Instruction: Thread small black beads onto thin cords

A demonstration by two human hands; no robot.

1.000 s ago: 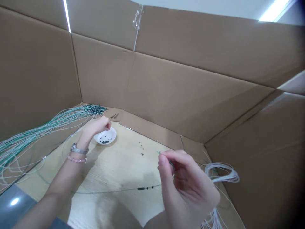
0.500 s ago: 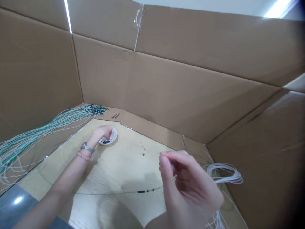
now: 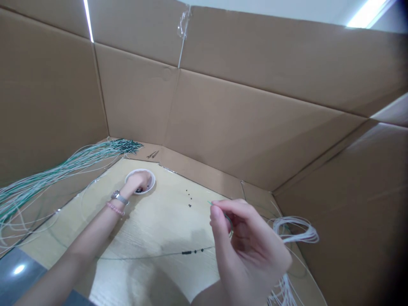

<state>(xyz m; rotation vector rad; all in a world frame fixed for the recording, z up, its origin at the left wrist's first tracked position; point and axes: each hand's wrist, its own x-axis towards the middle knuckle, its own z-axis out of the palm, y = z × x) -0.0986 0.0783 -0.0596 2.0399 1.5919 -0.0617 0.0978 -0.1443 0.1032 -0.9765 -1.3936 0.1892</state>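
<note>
My right hand [image 3: 248, 250] is in the foreground, thumb and forefinger pinched on a thin green cord [image 3: 209, 202] whose short tip sticks out past them. A loop of it shows inside the curled fingers. Along the tabletop runs a length of green cord [image 3: 137, 258], threaded with several black beads [image 3: 186, 253], partly bunched together. My left hand [image 3: 139, 180], below a watch and a pink bracelet, reaches down into a small white bowl [image 3: 153, 183] with black beads [image 3: 139, 191] in it. Its fingers are bent together, but the fingertips are hidden, as is anything between them.
Several loose black beads [image 3: 190, 205] lie mid-table. A long bundle of green and white cords [image 3: 79, 155] lies at the left, with small metal tools [image 3: 153, 154] at the back. Coiled white cord [image 3: 298, 229] is at the right. Cardboard walls [image 3: 223, 123] enclose the table.
My left hand has moved deeper into the bowl, covering more of it. My right hand keeps its pinch on the cord. The whole view has shifted slightly.
</note>
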